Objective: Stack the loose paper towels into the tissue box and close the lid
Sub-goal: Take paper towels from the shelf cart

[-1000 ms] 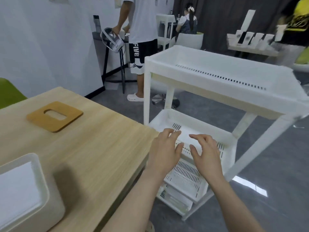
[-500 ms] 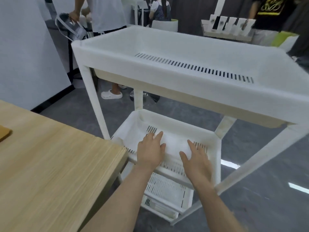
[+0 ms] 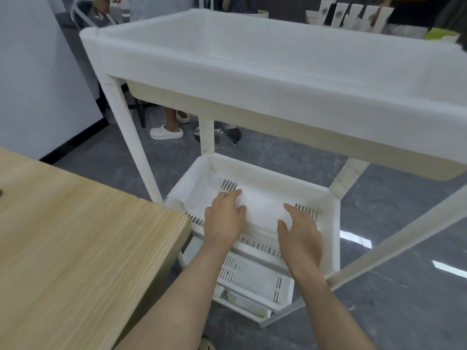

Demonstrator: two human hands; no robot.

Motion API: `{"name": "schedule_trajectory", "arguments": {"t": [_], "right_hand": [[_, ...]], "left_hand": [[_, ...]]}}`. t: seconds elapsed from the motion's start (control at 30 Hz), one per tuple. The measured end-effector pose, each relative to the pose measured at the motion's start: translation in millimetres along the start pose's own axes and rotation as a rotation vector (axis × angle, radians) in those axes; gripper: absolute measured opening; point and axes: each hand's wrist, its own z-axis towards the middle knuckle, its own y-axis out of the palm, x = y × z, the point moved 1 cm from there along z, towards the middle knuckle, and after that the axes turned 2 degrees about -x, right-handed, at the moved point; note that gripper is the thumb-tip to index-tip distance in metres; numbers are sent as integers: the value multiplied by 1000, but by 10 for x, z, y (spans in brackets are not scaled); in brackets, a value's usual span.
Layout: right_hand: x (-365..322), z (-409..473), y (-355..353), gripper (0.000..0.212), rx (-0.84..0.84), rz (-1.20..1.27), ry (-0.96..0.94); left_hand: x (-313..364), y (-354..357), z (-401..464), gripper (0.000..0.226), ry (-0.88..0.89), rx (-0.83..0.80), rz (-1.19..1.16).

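The loose paper towels (image 3: 262, 210) are lying as a flat white stack on the floor of the cart's middle tray (image 3: 328, 223), partly covering its slotted vents. The left hand (image 3: 223, 221) is resting on the stack's left edge, fingers reaching forward over the paper; the right hand (image 3: 299, 236) is sitting at the right edge with the thumb against the paper. Both hands are apart, one at each side, fingers only gently bent; whether any fingertips are tucking under the stack cannot be told. Judgement: the stack is looking light, soft and floppy, with sheets likely to slide over each other or fan out, so it is calling for a hold at both short sides, fingers beneath and thumbs on top, keeping it level. The top tray (image 3: 278, 79) is overhanging the work, leaving limited headroom for lifting out. The wooden table (image 3: 75, 236) is standing just beside the cart at left; the tissue box is not in view.
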Motion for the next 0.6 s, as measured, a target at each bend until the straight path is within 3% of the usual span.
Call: {"name": "schedule_trajectory", "arguments": {"t": [0.1,0.2,0.3,0.5,0.6], "right_hand": [[-35,-6,-7,37,0,96,-33],[-45,13,8,34,-78,94,-17],[-57,26,11,32,-136,191,28],[-66,144,-65,27,-99,541,230],[-55,148,-85,26,-132,589,236]], "left_hand": [[-1,-22,18,43,-9,58,-72],[-11,-5,11,42,31,58,27],[-20,33,-9,47,65,-7,113],[-15,39,-18,76,137,-234,188],[-21,37,-20,74,152,-248,219]]}}
